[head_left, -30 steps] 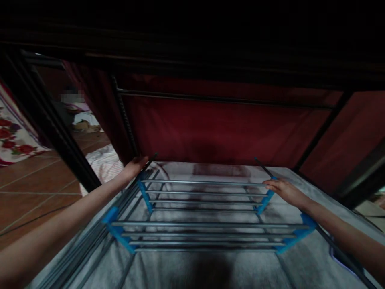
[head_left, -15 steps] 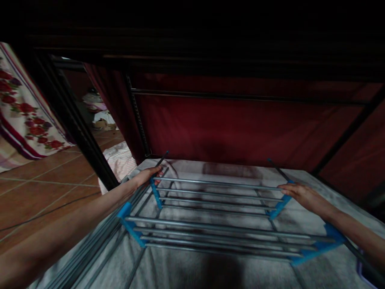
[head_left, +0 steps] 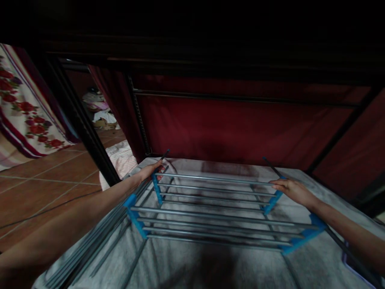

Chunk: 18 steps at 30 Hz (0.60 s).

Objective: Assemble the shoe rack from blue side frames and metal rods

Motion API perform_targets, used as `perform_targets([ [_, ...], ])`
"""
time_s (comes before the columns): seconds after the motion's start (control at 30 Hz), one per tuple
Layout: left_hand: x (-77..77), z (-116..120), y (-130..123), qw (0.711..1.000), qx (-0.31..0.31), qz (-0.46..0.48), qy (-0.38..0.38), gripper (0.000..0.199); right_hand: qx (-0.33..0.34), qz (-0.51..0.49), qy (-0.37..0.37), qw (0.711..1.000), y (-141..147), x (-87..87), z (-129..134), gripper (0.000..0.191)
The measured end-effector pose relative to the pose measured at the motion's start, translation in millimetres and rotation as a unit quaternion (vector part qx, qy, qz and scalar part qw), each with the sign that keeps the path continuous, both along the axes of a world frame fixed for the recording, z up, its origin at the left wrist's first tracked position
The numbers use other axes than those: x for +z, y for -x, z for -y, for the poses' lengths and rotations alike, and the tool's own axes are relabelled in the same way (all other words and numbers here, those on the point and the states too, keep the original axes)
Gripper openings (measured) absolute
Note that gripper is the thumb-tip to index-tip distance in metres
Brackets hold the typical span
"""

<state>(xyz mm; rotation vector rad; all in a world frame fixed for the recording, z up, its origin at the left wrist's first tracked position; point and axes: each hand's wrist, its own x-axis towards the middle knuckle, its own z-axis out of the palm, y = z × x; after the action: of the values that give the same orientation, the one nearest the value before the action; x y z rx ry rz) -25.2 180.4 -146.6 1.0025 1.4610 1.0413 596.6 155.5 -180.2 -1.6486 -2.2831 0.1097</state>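
Note:
A rack of grey metal tubes (head_left: 222,217) with blue plastic end pieces (head_left: 136,216) stands on a grey cloth. My left hand (head_left: 155,169) is closed around its far left corner, by a blue piece and a dark upright tube. At the far right corner, my right hand (head_left: 290,188) grips the rack beside another blue piece, fingers over the end of the top tube. Several loose grey tubes (head_left: 93,245) lie to the left of the rack, partly under my left forearm.
Dark metal posts (head_left: 87,128) and a dark beam overhead frame the space. A red cloth (head_left: 222,128) hangs behind. Tiled floor (head_left: 57,172) and a floral cloth (head_left: 36,120) are at left. A purple-edged dark object (head_left: 357,267) lies at lower right.
The rack's right side and my right hand appear slightly further left and higher. My left hand keeps its hold, and the view has shifted a little.

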Motion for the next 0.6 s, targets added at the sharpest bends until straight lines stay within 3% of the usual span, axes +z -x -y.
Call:
perform_targets([
  [0.13,5.0,6.5,-0.8,0.997,0.004,0.08,-0.007,0.049,0.002,-0.07,-0.037,0.997,5.4,5.5,2.2,0.052],
  [0.27,9.5,9.6,0.3,0.996,0.006,0.089,-0.012,0.058,-0.069,-0.144,-0.049,0.986,5.4,5.5,1.8,0.068],
  [0.4,13.3,14.4,7.4,0.997,0.003,0.08,-0.011,0.067,-0.169,-0.28,0.047,0.944,-3.5,1.8,11.1,0.08],
  [0.5,14.0,21.3,12.0,0.996,-0.015,0.087,-0.004,0.065,-0.165,-0.366,0.142,0.905,-13.2,-3.1,22.2,0.08],
  [0.6,12.9,28.2,8.2,0.997,-0.002,0.074,0.0,0.06,-0.145,-0.423,0.172,0.878,-14.6,-3.7,32.2,0.071],
])
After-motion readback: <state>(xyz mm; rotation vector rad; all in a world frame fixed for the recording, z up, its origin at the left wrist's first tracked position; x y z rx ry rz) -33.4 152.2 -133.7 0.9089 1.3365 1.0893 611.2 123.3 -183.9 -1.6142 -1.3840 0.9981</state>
